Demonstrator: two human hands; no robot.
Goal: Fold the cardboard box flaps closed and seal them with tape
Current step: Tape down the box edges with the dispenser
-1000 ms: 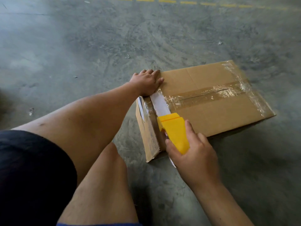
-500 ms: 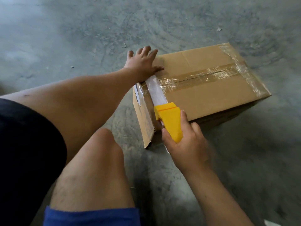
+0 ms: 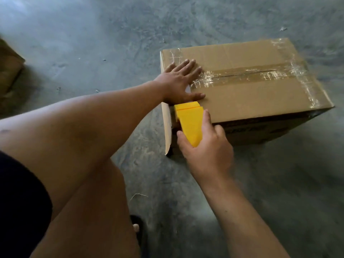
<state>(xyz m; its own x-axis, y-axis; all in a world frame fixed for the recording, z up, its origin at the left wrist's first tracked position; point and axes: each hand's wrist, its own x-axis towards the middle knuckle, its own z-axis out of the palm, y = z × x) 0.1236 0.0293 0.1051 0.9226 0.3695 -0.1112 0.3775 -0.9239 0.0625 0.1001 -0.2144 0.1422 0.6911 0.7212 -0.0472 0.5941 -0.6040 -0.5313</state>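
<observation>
The concrete floor [image 3: 93, 53] fills most of the view, grey and scuffed, and the cardboard box [image 3: 260, 101] stands on it in front of you, a little to the right. Its top flaps are folded down, and a strip of clear tape [image 3: 247, 75] runs along the middle seam, with more clear tape across the far right edge of the top. At the left edge of the view you can see a part of another piece of cardboard [image 3: 9, 67] on the floor, well apart from the box. Your left hand [image 3: 180, 82] lies flat on the top of the box at its near left end, with the fingers straight and spread and the thumb stretched along the surface; it presses there and holds nothing. Your right hand [image 3: 206, 148] grips a yellow tape dispenser [image 3: 189, 123], with the fingers and thumb curled around its body. The front end of the dispenser touches the near left corner of the box, just beside the thumb of your left hand. On the dark front side of the box there is some print, but it is too blurred to read. Your bare knee [image 3: 104, 183] is low in the view, left of the box.
</observation>
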